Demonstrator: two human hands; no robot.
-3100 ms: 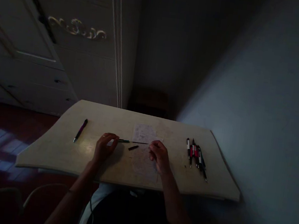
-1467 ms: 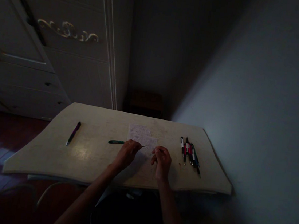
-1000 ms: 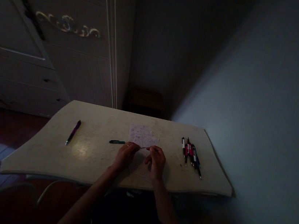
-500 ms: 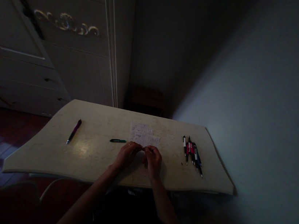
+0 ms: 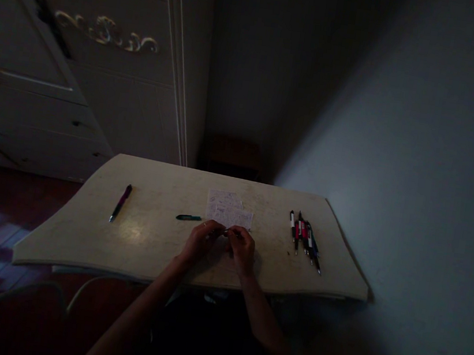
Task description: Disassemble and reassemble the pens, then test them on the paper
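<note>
Your left hand (image 5: 201, 241) and your right hand (image 5: 241, 248) are close together in the lower middle of the frame, their fingertips almost meeting above the table (image 5: 82, 227); both are closed in a pinch on a thin pen part (image 5: 227, 232) that shows only as a small dark sliver between them; the room is very dim, so you cannot tell exactly which piece of a pen it is; just above your hands, toward the centre of the frame, a small sheet of paper (image 5: 227, 211) with scribbles lies flat on the table, very near your fingers; to the left of the paper lies a short green pen piece (image 5: 188, 217), apart from your left hand; further to the left of the frame a dark purple pen (image 5: 121, 202) lies alone, well apart from the rest; to the right of the frame a group of pens (image 5: 305, 238), red, white and dark, lies side by side near the table's right edge, apart from your right hand; a pale cabinet door (image 5: 81, 64) fills the upper left of the frame.
</note>
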